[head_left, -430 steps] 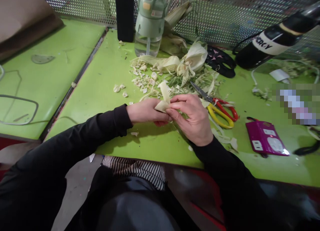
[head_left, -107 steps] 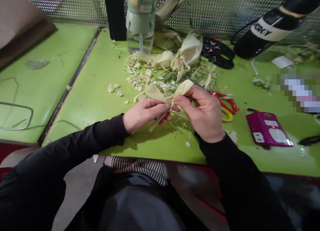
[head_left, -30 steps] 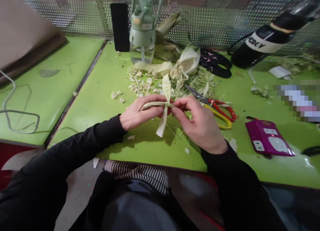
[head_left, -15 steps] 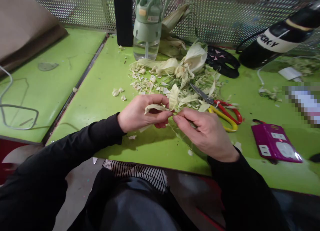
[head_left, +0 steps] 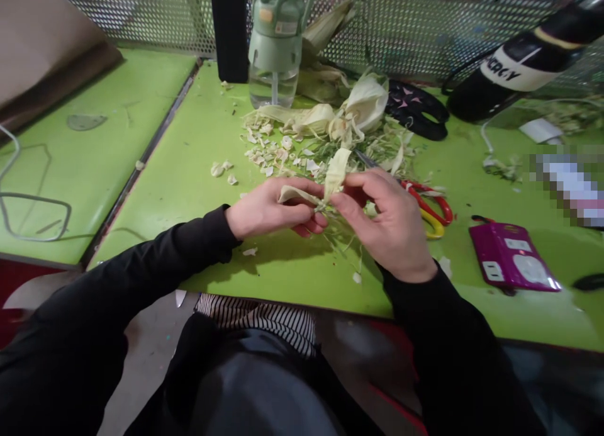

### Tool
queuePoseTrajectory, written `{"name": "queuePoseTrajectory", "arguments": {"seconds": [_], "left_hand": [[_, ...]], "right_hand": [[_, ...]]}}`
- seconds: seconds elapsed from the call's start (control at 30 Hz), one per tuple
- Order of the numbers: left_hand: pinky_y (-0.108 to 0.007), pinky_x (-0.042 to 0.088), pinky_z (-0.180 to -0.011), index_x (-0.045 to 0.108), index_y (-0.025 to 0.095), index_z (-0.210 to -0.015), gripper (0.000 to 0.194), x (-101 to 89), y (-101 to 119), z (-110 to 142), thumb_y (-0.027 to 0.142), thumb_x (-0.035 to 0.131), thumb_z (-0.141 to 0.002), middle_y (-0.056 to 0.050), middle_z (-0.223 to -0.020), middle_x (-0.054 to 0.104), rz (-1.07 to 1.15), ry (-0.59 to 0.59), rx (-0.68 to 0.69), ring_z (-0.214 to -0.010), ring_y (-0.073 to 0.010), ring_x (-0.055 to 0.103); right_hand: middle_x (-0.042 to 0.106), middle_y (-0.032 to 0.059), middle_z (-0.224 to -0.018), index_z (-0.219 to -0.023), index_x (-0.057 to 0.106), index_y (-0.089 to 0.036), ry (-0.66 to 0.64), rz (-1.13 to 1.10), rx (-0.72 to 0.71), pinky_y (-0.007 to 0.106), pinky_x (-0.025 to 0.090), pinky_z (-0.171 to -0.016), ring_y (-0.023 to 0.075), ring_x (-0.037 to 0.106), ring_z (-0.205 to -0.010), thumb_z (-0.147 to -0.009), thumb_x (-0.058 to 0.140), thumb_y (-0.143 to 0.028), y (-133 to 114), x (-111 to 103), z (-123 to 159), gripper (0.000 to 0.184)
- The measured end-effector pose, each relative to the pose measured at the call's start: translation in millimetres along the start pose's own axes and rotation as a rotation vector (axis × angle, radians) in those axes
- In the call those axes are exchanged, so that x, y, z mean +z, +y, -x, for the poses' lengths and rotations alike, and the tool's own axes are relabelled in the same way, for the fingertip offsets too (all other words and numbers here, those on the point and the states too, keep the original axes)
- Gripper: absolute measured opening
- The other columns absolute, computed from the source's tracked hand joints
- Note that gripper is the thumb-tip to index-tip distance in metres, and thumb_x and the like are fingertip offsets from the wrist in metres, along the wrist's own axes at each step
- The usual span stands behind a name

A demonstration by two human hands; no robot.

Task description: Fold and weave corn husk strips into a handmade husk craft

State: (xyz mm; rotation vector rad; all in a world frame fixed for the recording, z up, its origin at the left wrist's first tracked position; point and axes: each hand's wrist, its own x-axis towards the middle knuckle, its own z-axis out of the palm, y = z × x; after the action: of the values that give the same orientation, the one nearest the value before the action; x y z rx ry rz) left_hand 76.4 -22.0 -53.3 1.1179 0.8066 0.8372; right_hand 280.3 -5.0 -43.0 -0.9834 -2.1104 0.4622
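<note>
My left hand (head_left: 278,209) pinches a pale corn husk piece (head_left: 298,195) whose curled strips fan out between my hands. Thumb and forefinger of my right hand (head_left: 389,216) close on the upright strip (head_left: 336,170) of that husk. Under the right hand lie scissors (head_left: 431,203) with one red and one yellow handle, their blades partly hidden. Just beyond my hands are small cut husk bits (head_left: 271,153), green shreds (head_left: 325,156) and a larger bundle of husks (head_left: 365,102).
A green water bottle (head_left: 275,52) stands at the back beside a black phone-like slab (head_left: 230,33). To the right are a dark bottle (head_left: 500,77), a black pouch-like thing (head_left: 415,109) and a purple socket box (head_left: 514,257). Brown paper (head_left: 51,39) and a wire frame (head_left: 35,238) lie left.
My right hand has risen from the base of the husk to its upright strip, covering more of the scissors. My left hand keeps its hold, and the view has shifted slightly.
</note>
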Motion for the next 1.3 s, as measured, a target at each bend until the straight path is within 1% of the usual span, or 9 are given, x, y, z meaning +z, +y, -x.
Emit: {"name": "queuePoseTrajectory", "arguments": {"seconds": [0.1,0.27,0.43,0.73,0.83,1.0,1.13,1.23,1.3], "left_hand": [[-0.027,0.063,-0.066,0.060,0.009,-0.108,0.025,2.1,-2,0,0.009,0.067,-0.084,-0.008,-0.081,0.076,0.048,-0.033,-0.022,-0.072,-0.0161,0.075],[-0.028,0.062,-0.065,0.061,0.010,-0.097,0.018,6.6,-3,0,0.023,0.072,-0.089,-0.006,-0.074,0.074,0.052,-0.055,-0.040,-0.063,-0.0136,0.072],[-0.021,0.060,-0.058,0.063,0.011,-0.090,0.009,12.8,-4,2,0.019,0.067,-0.091,-0.003,-0.068,0.071,0.113,-0.038,-0.094,-0.056,-0.0100,0.068],[-0.025,0.062,-0.068,0.066,0.011,-0.091,0.007,12.2,-20,-1,0.017,0.065,-0.088,-0.006,-0.074,0.075,0.211,-0.046,-0.165,-0.066,-0.0130,0.073],[-0.026,0.062,-0.071,0.066,0.011,-0.096,0.010,9.5,-23,-3,0.019,0.066,-0.089,-0.008,-0.081,0.077,0.256,-0.003,-0.143,-0.070,-0.0139,0.074],[-0.031,0.062,-0.088,0.066,0.011,-0.111,0.022,4.8,-14,-4,0.011,0.064,-0.089,-0.014,-0.103,0.079,0.332,0.017,-0.052,-0.094,-0.0189,0.078],[-0.033,0.063,-0.087,0.066,0.010,-0.114,0.023,2.5,-12,-3,0.019,0.065,-0.093,-0.016,-0.103,0.079,0.218,-0.025,-0.025,-0.094,-0.0203,0.078],[-0.029,0.064,-0.074,0.067,0.010,-0.113,0.025,1.6,-14,-3,0.025,0.069,-0.093,-0.012,-0.094,0.079,0.132,-0.038,-0.059,-0.079,-0.0175,0.078],[-0.027,0.064,-0.069,0.067,0.011,-0.109,0.027,1.3,-17,-4,0.030,0.072,-0.091,-0.008,-0.088,0.077,0.096,-0.032,-0.070,-0.071,-0.0143,0.076]], "right_hand": [[0.060,0.0017,-0.077,-0.084,0.063,-0.023,0.016,-0.099,0.032,0.032,0.048,-0.062,0.0163,0.057,-0.067,-0.092,0.065,-0.052,3,5,2,0.030],[0.059,0.0003,-0.074,-0.081,0.060,-0.023,0.040,-0.191,0.077,0.031,0.048,-0.060,0.0153,0.056,-0.064,-0.091,0.067,-0.053,1,10,5,0.032],[0.060,-0.0003,-0.071,-0.078,0.059,-0.023,0.042,-0.238,0.107,0.031,0.048,-0.058,0.0152,0.056,-0.061,-0.089,0.069,-0.051,-1,12,7,0.032],[0.057,-0.0019,-0.070,-0.078,0.060,-0.023,0.090,-0.241,0.147,0.030,0.046,-0.057,0.0137,0.054,-0.060,-0.090,0.070,-0.041,2,14,11,0.024],[0.058,-0.0022,-0.071,-0.079,0.061,-0.023,0.072,-0.297,0.175,0.028,0.047,-0.057,0.0134,0.055,-0.062,-0.089,0.072,-0.043,7,12,6,0.025],[0.064,-0.0016,-0.076,-0.089,0.063,-0.022,0.044,-0.352,0.201,0.026,0.050,-0.059,0.0127,0.059,-0.064,-0.094,0.065,-0.044,11,9,1,0.022],[0.066,0.0019,-0.091,-0.109,0.063,-0.024,0.083,-0.295,0.142,0.029,0.055,-0.067,0.0153,0.063,-0.075,-0.096,0.062,-0.040,12,11,3,0.020],[0.064,0.0058,-0.111,-0.128,0.057,-0.031,0.182,-0.226,0.022,0.033,0.056,-0.074,0.0179,0.063,-0.087,-0.095,0.064,-0.038,13,11,4,0.035],[0.061,0.0074,-0.122,-0.126,0.061,-0.032,0.166,-0.137,-0.085,0.040,0.056,-0.085,0.0221,0.062,-0.102,-0.092,0.068,-0.038,13,10,4,0.035]]}}
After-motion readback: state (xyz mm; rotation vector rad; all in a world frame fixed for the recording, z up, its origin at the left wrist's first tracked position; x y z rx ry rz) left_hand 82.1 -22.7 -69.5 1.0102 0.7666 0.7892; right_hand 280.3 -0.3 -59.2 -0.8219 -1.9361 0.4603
